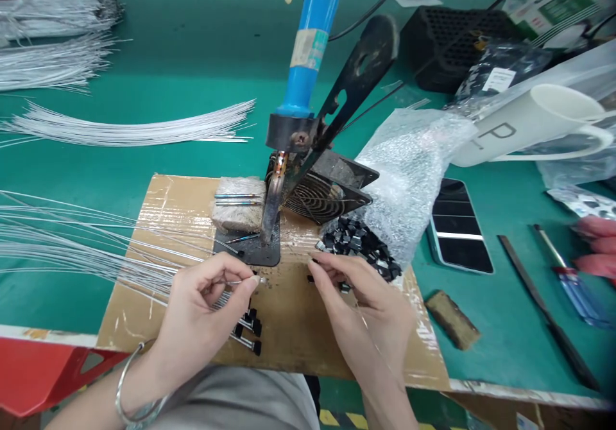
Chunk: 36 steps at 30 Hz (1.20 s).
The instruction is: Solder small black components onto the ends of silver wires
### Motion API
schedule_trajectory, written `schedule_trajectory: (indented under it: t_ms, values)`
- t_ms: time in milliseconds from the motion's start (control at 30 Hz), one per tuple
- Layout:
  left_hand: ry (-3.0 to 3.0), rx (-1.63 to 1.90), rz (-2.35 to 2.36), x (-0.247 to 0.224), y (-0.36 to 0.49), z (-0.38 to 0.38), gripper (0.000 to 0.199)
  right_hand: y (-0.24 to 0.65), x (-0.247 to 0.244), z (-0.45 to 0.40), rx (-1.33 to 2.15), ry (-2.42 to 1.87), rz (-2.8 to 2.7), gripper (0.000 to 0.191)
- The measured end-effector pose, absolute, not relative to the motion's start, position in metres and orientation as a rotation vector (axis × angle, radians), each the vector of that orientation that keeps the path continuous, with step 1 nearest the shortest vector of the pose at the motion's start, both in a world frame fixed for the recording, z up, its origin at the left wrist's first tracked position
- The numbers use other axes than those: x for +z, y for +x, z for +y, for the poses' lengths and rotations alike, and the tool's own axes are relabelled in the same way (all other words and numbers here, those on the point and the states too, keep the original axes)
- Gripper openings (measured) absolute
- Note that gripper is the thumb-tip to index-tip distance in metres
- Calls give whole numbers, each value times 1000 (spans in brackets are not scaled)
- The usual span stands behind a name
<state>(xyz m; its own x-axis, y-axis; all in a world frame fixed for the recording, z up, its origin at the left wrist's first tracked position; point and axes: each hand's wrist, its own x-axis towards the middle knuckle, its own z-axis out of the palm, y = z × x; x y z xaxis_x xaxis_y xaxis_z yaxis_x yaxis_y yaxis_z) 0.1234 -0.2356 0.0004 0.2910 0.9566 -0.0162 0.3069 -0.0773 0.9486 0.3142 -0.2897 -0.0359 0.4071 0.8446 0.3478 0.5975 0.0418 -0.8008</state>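
My left hand (206, 301) is closed, thumb and forefinger pinching a thin wire (262, 280) whose pale tip pokes out to the right. My right hand (366, 308) is closed in a pinch, with a small black piece (314, 260) at its fingertips. A gap separates the two hands over the cardboard sheet (289, 334). Beyond the right hand lies a pile of small black pieces (359, 244). Under my left hand, several wires end in black blocks (253, 323). A blue-handled soldering iron (308, 45) stands clamped in a stand, its bent tip (271, 215) pointing down between the hands.
A black fan (317, 192) and a pale block (238, 205) sit behind the hands. Bundles of white wires (135, 131) lie to the left. On the right are bubble wrap (409, 160), a phone (459, 224), a white mug (534, 122), a brown block (452, 319) and a flat blade (543, 308).
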Motion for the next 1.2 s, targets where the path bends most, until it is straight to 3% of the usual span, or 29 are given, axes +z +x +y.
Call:
schedule_trajectory:
  t_ms: [200,367,1200]
  values:
    - [1547,832,1198,2,124,-235,13,295,-32,-295,730,-1557,-910,3]
    - [1536,814,1187,-7,118,-238,14,282,-21,-294,909,-1500,-748,9]
    - [1519,786,1122,4,125,-233,12,270,-25,-291,1026,-1330,-754,9]
